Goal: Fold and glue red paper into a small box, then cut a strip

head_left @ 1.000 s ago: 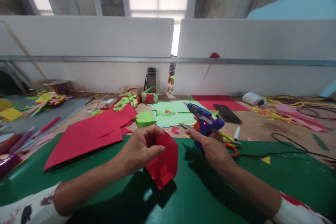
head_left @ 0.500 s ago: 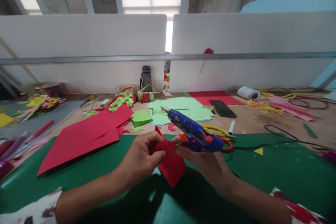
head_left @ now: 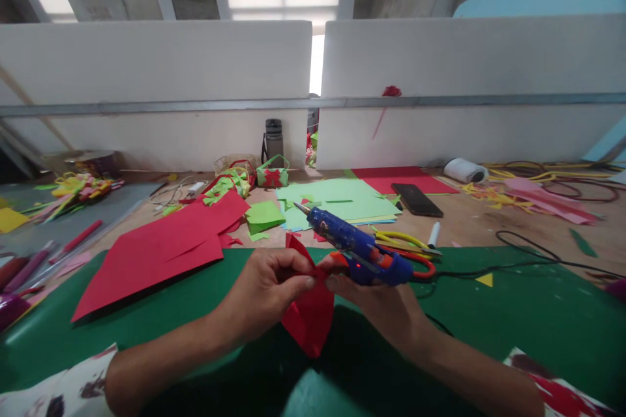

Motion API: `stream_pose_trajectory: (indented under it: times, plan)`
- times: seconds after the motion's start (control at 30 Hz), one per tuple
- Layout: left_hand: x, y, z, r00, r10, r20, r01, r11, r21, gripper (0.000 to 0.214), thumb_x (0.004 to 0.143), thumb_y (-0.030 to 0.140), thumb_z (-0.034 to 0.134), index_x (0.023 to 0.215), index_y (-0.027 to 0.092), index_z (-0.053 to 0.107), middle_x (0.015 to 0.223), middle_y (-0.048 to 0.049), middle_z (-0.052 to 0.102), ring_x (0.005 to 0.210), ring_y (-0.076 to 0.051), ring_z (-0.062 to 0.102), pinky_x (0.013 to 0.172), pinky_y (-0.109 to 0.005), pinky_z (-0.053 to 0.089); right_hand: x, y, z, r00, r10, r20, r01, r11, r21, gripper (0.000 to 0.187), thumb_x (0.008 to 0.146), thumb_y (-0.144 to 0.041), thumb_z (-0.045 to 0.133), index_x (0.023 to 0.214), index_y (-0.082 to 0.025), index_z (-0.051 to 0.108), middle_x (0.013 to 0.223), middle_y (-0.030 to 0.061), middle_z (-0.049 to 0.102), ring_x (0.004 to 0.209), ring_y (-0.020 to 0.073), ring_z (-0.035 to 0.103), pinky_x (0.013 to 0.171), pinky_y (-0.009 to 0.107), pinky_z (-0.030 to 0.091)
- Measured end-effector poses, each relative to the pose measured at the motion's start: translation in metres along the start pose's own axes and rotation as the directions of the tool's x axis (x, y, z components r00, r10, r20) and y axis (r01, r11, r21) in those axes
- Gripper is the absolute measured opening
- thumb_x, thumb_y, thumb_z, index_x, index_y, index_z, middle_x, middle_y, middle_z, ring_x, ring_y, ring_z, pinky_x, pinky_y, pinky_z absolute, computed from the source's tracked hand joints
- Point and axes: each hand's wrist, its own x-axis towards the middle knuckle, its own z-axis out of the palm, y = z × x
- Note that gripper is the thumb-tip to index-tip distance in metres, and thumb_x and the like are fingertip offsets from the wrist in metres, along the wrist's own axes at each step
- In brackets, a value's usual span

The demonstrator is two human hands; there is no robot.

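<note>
A folded piece of red paper (head_left: 312, 319) hangs between my two hands over the green mat (head_left: 161, 313). My left hand (head_left: 274, 290) pinches its upper edge between thumb and fingers. With thumb and fingertips, my right hand (head_left: 376, 306) grips the same paper from the other side. That hand also carries a blue hot glue gun (head_left: 349, 238), its nozzle pointing up and left and a small red light lit on its body. Part of the paper's pinched edge is hidden by my fingers.
Large red sheets (head_left: 161, 241) lie at left. Behind are light green sheets (head_left: 342, 199), a small green paper basket (head_left: 272, 176), a bottle (head_left: 274, 140) and a phone (head_left: 417, 200). Yellow-and-orange scissors (head_left: 408, 244), a white marker (head_left: 434, 234) and a black cord (head_left: 528, 265) lie right.
My fingertips have come closer together at the top of the red paper, and it is bent narrower. The glue gun has shifted slightly left.
</note>
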Motion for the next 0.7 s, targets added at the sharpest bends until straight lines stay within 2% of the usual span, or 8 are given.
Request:
stream_pose_trajectory:
  times: [0.17, 0.4, 0.7]
  plan:
    - [0.0025, -0.0021, -0.0032, 1.0, 0.0, 0.027, 0.0, 1.0, -0.003, 0.005, 0.069, 0.018, 0.065, 0.071, 0.013, 0.066, 0.066, -0.0013, 0.063, 0.06, -0.012, 0.055, 0.055, -0.02, 0.044, 0.0013, 0.0017, -0.0031, 0.998, 0.067, 0.001, -0.067, 0.998, -0.019, 0.03, 0.057, -0.041, 0.081, 0.076, -0.019, 0.073, 0.075, 0.0053, 0.073, 0.072, 0.0235, 0.068, 0.067, 0.036, 0.058]
    - [0.0011, -0.0044, -0.0012, 0.999, -0.036, 0.005, 0.036, 0.997, -0.062, 0.018, 0.072, 0.019, 0.064, 0.088, 0.014, 0.069, 0.081, -0.005, 0.07, 0.072, -0.017, 0.063, 0.064, -0.025, 0.05, 0.0009, 0.0012, -0.0041, 0.998, 0.062, 0.013, -0.063, 0.997, 0.041, 0.04, 0.052, -0.044, 0.084, 0.082, -0.02, 0.073, 0.081, 0.0054, 0.074, 0.078, 0.0253, 0.069, 0.07, 0.037, 0.058]
    - [-0.0012, 0.0029, -0.0001, 0.994, -0.105, 0.042, 0.11, 0.986, -0.13, 0.019, 0.069, 0.015, 0.062, 0.086, 0.014, 0.068, 0.083, -0.0031, 0.069, 0.071, -0.013, 0.062, 0.06, -0.019, 0.048, 0.0011, 0.0037, -0.0051, 0.999, 0.04, 0.001, -0.04, 0.999, 0.0, 0.035, 0.058, -0.043, 0.08, 0.084, -0.021, 0.072, 0.079, 0.0053, 0.073, 0.079, 0.0248, 0.068, 0.071, 0.037, 0.057]
